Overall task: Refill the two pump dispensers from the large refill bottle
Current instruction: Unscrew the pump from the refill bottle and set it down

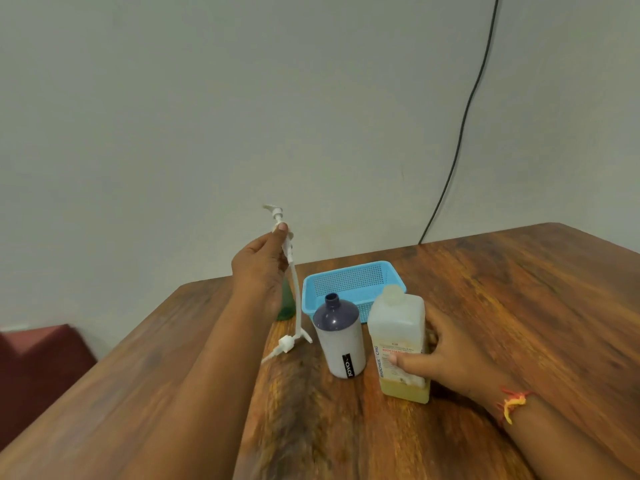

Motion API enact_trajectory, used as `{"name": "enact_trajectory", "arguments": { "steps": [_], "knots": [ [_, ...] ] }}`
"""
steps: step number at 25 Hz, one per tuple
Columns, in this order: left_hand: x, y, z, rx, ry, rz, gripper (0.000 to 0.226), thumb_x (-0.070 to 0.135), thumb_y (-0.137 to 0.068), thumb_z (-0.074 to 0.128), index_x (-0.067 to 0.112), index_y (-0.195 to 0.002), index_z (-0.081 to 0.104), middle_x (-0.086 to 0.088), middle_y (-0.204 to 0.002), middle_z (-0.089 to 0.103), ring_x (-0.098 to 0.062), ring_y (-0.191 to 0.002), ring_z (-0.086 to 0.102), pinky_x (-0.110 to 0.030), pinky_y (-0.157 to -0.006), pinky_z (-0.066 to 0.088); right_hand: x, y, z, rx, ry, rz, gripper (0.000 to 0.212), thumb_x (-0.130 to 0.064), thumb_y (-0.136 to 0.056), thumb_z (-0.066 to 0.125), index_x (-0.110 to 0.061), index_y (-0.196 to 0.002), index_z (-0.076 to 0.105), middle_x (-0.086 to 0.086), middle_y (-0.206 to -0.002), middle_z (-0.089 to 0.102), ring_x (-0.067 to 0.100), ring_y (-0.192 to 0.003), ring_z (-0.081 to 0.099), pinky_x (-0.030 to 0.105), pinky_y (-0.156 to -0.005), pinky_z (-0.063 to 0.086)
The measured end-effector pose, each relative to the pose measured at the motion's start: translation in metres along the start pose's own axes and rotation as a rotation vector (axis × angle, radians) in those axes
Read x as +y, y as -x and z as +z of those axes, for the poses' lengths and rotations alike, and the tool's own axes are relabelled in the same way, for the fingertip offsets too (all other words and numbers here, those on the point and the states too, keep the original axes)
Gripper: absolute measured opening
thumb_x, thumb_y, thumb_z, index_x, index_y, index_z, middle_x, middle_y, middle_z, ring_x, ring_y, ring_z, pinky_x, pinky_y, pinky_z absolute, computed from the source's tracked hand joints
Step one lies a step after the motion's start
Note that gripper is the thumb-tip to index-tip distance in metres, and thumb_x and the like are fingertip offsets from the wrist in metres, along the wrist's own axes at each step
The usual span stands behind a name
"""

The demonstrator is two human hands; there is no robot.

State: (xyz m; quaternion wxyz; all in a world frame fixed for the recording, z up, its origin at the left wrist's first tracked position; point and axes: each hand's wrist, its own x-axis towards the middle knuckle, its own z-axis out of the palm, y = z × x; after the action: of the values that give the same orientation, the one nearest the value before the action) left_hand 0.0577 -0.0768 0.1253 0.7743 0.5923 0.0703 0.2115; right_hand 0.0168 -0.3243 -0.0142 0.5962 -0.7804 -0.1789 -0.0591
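My left hand (259,268) holds a white pump head (278,216) up in the air, its long dip tube (296,299) hanging down toward the table. A second white pump (286,344) lies on the wood below it. A green dispenser bottle (286,303) stands mostly hidden behind my left hand. The white dispenser with a dark blue top (341,337) stands uncapped in the middle. Beside it on the right stands the large translucent refill bottle (398,341), capped, with yellow liquid at the bottom. My right hand (446,355) grips its side.
A light blue perforated basket (353,282) sits just behind the bottles on the wooden table (502,306). A black cable (460,133) runs down the wall to the table's back edge. A dark red seat (38,362) is at the lower left, beyond the table's left edge.
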Motion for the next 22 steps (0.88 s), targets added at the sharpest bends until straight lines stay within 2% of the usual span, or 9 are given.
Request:
{"name": "enact_trajectory", "arguments": {
  "steps": [2, 5, 8, 11, 14, 17, 20, 22],
  "knots": [
    [-0.019, -0.002, -0.021, -0.003, -0.248, 0.030, 0.026, 0.037, -0.088, 0.076, 0.015, -0.102, 0.077, -0.006, -0.096, 0.075, -0.019, -0.086, 0.067, -0.029, -0.072, 0.058, 0.001, -0.001, 0.002, 0.011, 0.005, -0.013, 0.072, -0.024, -0.068, 0.093, -0.052, -0.123, 0.055, -0.020, -0.113, 0.072, 0.007, -0.104, 0.071, 0.033, -0.081, 0.062],
    [-0.057, -0.001, -0.048, -0.036, -0.468, 0.076, 0.026, 0.036, -0.089, 0.075, 0.015, -0.106, 0.076, -0.003, -0.095, 0.077, -0.019, -0.085, 0.070, -0.026, -0.064, 0.055, 0.001, -0.002, 0.003, 0.026, 0.017, -0.017, 0.073, -0.022, -0.068, 0.093, -0.055, -0.121, 0.054, -0.023, -0.111, 0.072, 0.004, -0.102, 0.071, 0.027, -0.075, 0.061],
    [-0.091, 0.002, -0.065, -0.041, -0.635, 0.076, 0.024, 0.037, -0.084, 0.079, 0.020, -0.100, 0.078, 0.004, -0.089, 0.077, -0.018, -0.086, 0.073, -0.038, -0.075, 0.062, 0.000, -0.002, 0.004, 0.045, 0.022, -0.018, 0.072, -0.019, -0.068, 0.092, -0.055, -0.117, 0.053, -0.025, -0.107, 0.072, 0.000, -0.101, 0.070, 0.021, -0.070, 0.059],
    [-0.114, 0.007, -0.070, -0.069, -0.824, 0.075, 0.029, 0.034, -0.081, 0.082, 0.017, -0.104, 0.076, 0.004, -0.093, 0.074, -0.011, -0.083, 0.067, -0.030, -0.071, 0.059, -0.002, 0.000, 0.005, 0.072, 0.013, -0.011, 0.070, -0.019, -0.068, 0.091, -0.052, -0.116, 0.053, -0.020, -0.110, 0.071, 0.001, -0.102, 0.070, 0.020, -0.069, 0.059],
    [-0.121, 0.011, -0.069, -0.065, -0.888, 0.082, 0.031, 0.033, -0.081, 0.083, 0.018, -0.106, 0.072, 0.002, -0.097, 0.072, -0.011, -0.084, 0.065, -0.028, -0.073, 0.059, -0.002, 0.000, 0.006, 0.098, 0.032, -0.008, 0.073, -0.032, -0.063, 0.093, -0.056, -0.117, 0.048, -0.018, -0.120, 0.066, 0.007, -0.105, 0.069, 0.026, -0.074, 0.062],
    [-0.119, 0.015, -0.072, -0.046, -0.916, 0.082, 0.026, 0.029, -0.081, 0.082, 0.017, -0.099, 0.068, 0.001, -0.093, 0.068, -0.010, -0.078, 0.061, -0.020, -0.061, 0.049, -0.004, 0.001, 0.006, 0.111, 0.056, -0.017, 0.073, -0.045, -0.055, 0.089, -0.057, -0.114, 0.046, -0.019, -0.121, 0.064, 0.006, -0.108, 0.066, 0.024, -0.074, 0.061],
    [-0.115, 0.015, -0.082, -0.084, -0.976, 0.030, 0.027, 0.026, -0.080, 0.082, 0.016, -0.097, 0.063, -0.002, -0.093, 0.068, -0.013, -0.076, 0.060, -0.020, -0.055, 0.042, -0.007, 0.002, 0.007, 0.116, 0.064, -0.027, 0.069, -0.030, -0.064, 0.091, -0.052, -0.112, 0.047, -0.019, -0.116, 0.064, 0.005, -0.104, 0.067, 0.016, -0.067, 0.058],
    [-0.112, 0.013, -0.089, -0.168, -1.038, -0.040, 0.030, 0.025, -0.079, 0.082, 0.016, -0.099, 0.061, -0.003, -0.098, 0.067, -0.014, -0.080, 0.060, -0.021, -0.056, 0.042, -0.009, 0.003, 0.007, 0.115, 0.061, -0.026, 0.068, -0.029, -0.064, 0.090, -0.052, -0.112, 0.047, -0.019, -0.115, 0.064, 0.003, -0.102, 0.066, 0.014, -0.065, 0.057]
  ]
}}
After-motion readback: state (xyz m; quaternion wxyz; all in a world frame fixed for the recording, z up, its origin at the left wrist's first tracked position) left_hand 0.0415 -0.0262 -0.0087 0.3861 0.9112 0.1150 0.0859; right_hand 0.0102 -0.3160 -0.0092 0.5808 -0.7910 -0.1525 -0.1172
